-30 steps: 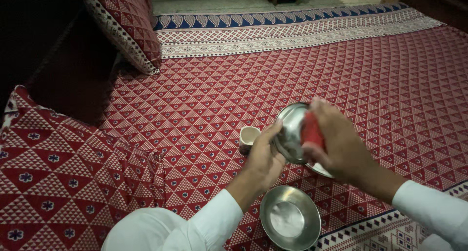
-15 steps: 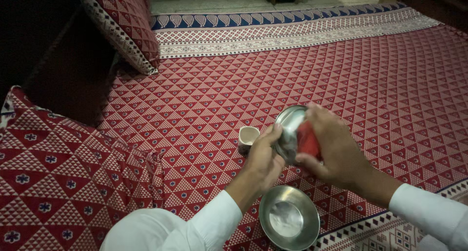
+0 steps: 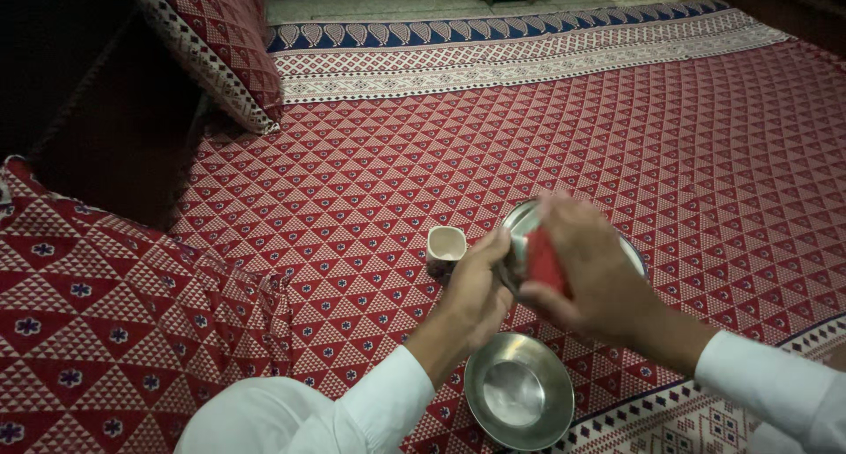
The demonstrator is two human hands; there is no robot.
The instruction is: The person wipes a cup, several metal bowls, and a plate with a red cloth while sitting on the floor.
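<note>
My left hand (image 3: 476,288) grips the left rim of a steel plate (image 3: 520,220), which it holds tilted above the red patterned bedspread (image 3: 441,154). My right hand (image 3: 592,276) is closed on a red cloth (image 3: 543,262) and presses it against the plate's face. A second steel plate (image 3: 519,390) lies flat on the bedspread just below both hands. A small white cup (image 3: 445,247) stands on the bedspread to the left of my left hand.
A red patterned pillow (image 3: 211,44) leans at the back left. Another patterned cushion (image 3: 106,322) fills the near left. The bedspread's blue and white border (image 3: 529,40) runs along the far edge.
My right hand with the red cloth has slid downward across the held plate. My left hand keeps its grip, and the plate now sits a little lower.
</note>
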